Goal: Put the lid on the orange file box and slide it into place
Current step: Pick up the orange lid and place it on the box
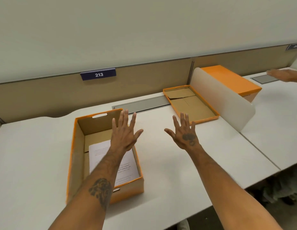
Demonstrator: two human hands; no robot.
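Plainly, both my left hand [123, 135] and right hand [185, 134] hung released, fingers spread, over the tabletop [169, 163]. At eleven o'clock sat the orange file box [74, 163], its lid [190, 103] upturned at one o'clock; seating it inverted or skewed could crush the rim.

Two bare forearms and hands, no sleeves worn.
A dark, dense tattoo is borne on the left forearm [100, 190]; a smaller dark tattoo is seen on the back of the right hand [185, 138]. No rings, watch or gloves are shown on the left hand [124, 135].
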